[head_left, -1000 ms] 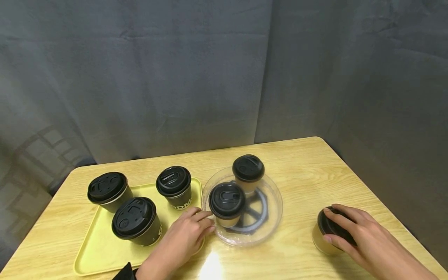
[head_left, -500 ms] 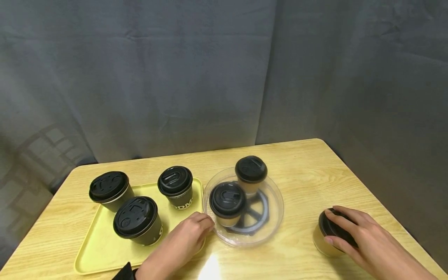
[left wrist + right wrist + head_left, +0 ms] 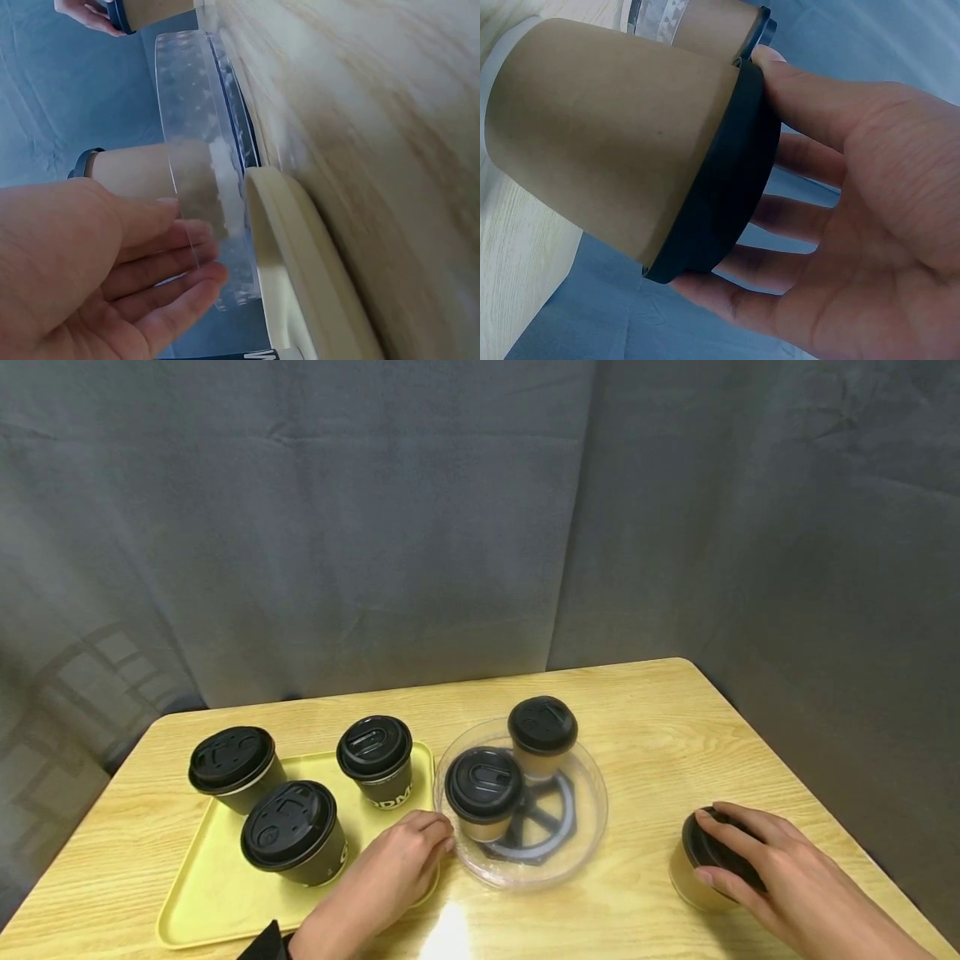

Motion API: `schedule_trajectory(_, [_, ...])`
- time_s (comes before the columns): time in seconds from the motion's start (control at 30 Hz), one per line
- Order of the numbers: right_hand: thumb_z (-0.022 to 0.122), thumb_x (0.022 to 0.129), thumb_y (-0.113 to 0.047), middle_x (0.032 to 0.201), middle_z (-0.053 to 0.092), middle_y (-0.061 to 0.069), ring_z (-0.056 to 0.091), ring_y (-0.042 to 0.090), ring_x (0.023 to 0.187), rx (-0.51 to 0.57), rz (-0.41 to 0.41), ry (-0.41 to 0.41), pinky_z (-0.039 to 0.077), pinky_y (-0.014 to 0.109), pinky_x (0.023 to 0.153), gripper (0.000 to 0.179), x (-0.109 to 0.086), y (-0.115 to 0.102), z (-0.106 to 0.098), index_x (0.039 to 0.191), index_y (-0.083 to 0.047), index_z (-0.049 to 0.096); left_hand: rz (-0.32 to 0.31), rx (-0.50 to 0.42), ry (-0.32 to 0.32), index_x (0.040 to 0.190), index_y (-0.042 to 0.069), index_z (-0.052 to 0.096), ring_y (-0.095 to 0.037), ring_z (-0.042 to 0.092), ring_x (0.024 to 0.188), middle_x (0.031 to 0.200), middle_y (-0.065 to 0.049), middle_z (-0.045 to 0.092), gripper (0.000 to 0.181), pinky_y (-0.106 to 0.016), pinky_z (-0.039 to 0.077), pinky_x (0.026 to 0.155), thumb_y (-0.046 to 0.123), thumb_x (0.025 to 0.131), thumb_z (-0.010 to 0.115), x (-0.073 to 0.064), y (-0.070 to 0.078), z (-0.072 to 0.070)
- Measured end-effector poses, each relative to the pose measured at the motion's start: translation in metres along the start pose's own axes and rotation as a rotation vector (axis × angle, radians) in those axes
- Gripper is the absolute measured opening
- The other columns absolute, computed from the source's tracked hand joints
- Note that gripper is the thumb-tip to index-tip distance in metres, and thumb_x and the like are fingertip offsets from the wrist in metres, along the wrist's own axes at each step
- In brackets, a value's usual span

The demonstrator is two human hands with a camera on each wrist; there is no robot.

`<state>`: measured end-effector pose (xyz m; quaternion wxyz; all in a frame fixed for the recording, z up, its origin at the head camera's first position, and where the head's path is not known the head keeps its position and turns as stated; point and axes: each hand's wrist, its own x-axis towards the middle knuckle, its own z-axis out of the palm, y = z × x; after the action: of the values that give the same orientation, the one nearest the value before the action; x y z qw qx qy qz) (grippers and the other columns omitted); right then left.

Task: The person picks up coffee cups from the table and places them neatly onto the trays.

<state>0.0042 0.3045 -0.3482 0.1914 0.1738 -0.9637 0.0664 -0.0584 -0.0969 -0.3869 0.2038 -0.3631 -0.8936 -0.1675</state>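
My left hand pinches the near-left rim of a clear round turntable, thumb and curled fingers at its wall in the left wrist view. On it stand two brown paper cups with black lids, a near-left cup and a far cup. Over at the right, my right hand holds another brown paper cup by its black lid, thumb on one side and fingers on the other. That cup stands upright on the table.
Left of the turntable lies a yellow tray. It bears three dark lidded cups: a back-left cup, a front cup and a back-right cup. A grey curtain hangs behind the wooden table.
My left fingers have curled in at the turntable's rim. The turntable has turned slightly: its far cup has shifted right, its near cup a little left. The right hand stays in place on its cup.
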Motion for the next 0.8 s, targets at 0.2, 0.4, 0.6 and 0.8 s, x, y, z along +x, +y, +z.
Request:
schedule_trajectory(0.2, [0.084, 0.068, -0.038, 0.117, 0.066, 0.008, 0.062, 0.031, 0.104, 0.005, -0.022, 0.030, 0.036, 0.015, 0.085, 0.055, 0.0004, 0.0002, 0.0011, 0.116, -0.014, 0.071, -0.065, 0.031, -0.033, 0.088, 0.011, 0.067, -0.011, 0.065, 0.088, 0.094, 0.003, 0.067, 0.005, -0.026, 0.056, 0.079, 0.015, 0.087, 0.070, -0.0010, 0.0020, -0.0008])
schedule_trajectory(0.4, [0.084, 0.069, -0.038, 0.118, 0.066, 0.009, 0.061, 0.032, 0.105, 0.019, -0.019, 0.034, 0.030, 0.009, 0.088, 0.056, -0.0002, 0.0000, 0.0008, 0.116, -0.013, 0.070, -0.097, 0.028, -0.067, 0.099, 0.004, 0.069, -0.019, 0.067, 0.100, 0.106, -0.007, 0.070, 0.018, -0.031, 0.056, 0.088, 0.019, 0.089, 0.069, -0.0003, 0.0024, -0.0003])
schedule_trajectory(0.6, [0.085, 0.068, -0.039, 0.118, 0.066, 0.008, 0.062, 0.031, 0.105, 0.006, -0.008, 0.013, 0.035, 0.014, 0.085, 0.057, -0.0004, -0.0008, 0.0004, 0.117, -0.014, 0.070, -0.134, 0.023, -0.084, 0.105, 0.001, 0.069, -0.026, 0.066, 0.109, 0.114, -0.014, 0.070, 0.026, -0.035, 0.054, 0.094, 0.022, 0.090, 0.068, -0.0006, 0.0026, -0.0005])
schedule_trajectory(0.8, [0.085, 0.067, -0.038, 0.117, 0.066, 0.008, 0.061, 0.031, 0.105, 0.019, -0.023, 0.039, 0.029, 0.008, 0.089, 0.058, -0.0004, 0.0002, 0.0014, 0.117, -0.013, 0.070, -0.034, 0.059, -0.022, 0.092, 0.013, 0.070, -0.015, 0.067, 0.101, 0.109, -0.003, 0.072, 0.010, -0.029, 0.056, 0.089, 0.021, 0.088, 0.071, -0.0024, 0.0048, -0.0023])
